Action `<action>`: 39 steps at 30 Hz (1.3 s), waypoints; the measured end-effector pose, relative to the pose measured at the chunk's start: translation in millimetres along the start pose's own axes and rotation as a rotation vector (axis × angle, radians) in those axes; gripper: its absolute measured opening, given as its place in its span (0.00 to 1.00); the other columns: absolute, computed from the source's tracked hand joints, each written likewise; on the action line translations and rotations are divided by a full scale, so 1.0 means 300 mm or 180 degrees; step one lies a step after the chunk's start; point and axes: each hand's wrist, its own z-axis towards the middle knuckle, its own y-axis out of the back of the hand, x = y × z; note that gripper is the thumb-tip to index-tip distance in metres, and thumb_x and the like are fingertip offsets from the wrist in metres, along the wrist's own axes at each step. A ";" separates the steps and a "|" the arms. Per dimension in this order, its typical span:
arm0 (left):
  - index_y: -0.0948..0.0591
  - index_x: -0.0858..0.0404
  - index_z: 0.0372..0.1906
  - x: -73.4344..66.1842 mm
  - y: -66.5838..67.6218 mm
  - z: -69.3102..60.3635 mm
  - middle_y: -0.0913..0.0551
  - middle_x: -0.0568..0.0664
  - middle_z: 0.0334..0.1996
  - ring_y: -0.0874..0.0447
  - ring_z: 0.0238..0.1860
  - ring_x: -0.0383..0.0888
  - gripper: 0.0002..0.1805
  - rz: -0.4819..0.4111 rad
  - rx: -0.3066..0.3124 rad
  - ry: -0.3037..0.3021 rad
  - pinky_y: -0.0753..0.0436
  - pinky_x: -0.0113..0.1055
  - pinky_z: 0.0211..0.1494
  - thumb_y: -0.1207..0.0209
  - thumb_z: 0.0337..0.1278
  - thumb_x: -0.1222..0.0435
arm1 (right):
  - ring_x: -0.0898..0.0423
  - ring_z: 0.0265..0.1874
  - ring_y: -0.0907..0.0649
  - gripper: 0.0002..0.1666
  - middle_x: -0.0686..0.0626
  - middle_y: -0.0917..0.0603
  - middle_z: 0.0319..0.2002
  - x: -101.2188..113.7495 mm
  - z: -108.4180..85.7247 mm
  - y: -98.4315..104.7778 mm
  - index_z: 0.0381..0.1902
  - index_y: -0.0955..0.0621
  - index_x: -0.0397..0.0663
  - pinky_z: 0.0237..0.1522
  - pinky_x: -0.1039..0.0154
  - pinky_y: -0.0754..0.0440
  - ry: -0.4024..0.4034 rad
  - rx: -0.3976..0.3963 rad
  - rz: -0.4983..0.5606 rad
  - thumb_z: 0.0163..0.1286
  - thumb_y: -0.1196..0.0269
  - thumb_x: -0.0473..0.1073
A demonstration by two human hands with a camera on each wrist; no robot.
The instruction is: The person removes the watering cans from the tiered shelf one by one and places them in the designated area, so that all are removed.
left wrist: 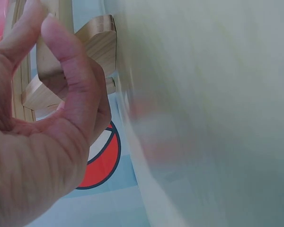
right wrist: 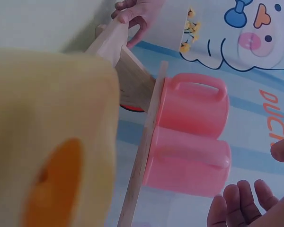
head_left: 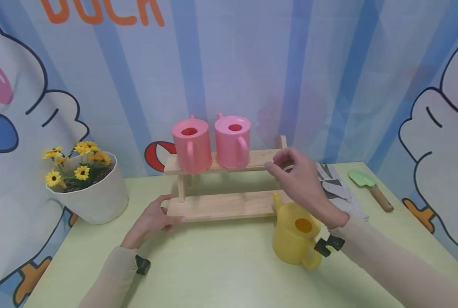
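Two pink watering cans, one (head_left: pixel 193 149) on the left and one (head_left: pixel 231 147) beside it, stand on the upper board of a wooden two-tier shelf (head_left: pixel 221 206). My left hand (head_left: pixel 153 219) grips the left end of the lower board, fingers and thumb round its edge; the left wrist view shows this hand (left wrist: pixel 61 104) close up. My right hand (head_left: pixel 299 179) is raised by the upper board's right end, fingers bent with a gap to the thumb, holding nothing. Below it a yellow watering can (head_left: pixel 290 239) stands on the table, overlapping the lower board's right end in the head view.
A white pot (head_left: pixel 98 199) with yellow flowers stands at the left. Grey and white gloves (head_left: pixel 342 194) lie right of the shelf, and a green trowel with a wooden handle (head_left: pixel 380 199) lies farther right. A patterned curtain (head_left: pixel 244 55) hangs behind the table.
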 end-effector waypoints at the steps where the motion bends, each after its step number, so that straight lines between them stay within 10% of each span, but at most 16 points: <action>1: 0.43 0.65 0.85 0.000 0.000 0.000 0.17 0.57 0.40 0.16 0.25 0.44 0.56 0.0006 -0.0004 0.0005 0.19 0.36 0.42 0.21 0.61 0.58 | 0.48 0.48 0.16 0.17 0.42 0.14 0.48 0.005 0.018 -0.011 0.53 0.19 0.43 0.49 0.64 0.19 -0.0003 0.0032 -0.0019 0.80 0.34 0.51; 16: 0.43 0.64 0.85 0.008 0.004 0.000 0.16 0.58 0.41 0.16 0.25 0.43 0.57 -0.0025 0.0003 -0.0002 0.17 0.35 0.40 0.20 0.60 0.57 | 0.45 0.47 0.18 0.22 0.41 0.15 0.48 0.058 0.219 -0.162 0.53 0.21 0.41 0.47 0.58 0.17 -0.0258 0.0223 0.0067 0.78 0.34 0.54; 39: 0.43 0.61 0.85 -0.001 0.001 -0.004 0.17 0.58 0.44 0.16 0.28 0.45 0.57 0.0013 0.0006 0.0122 0.19 0.39 0.47 0.21 0.61 0.55 | 0.51 0.35 0.19 0.15 0.42 0.12 0.37 0.062 0.286 -0.254 0.44 0.12 0.39 0.35 0.63 0.21 -0.0583 0.0198 0.0381 0.78 0.37 0.46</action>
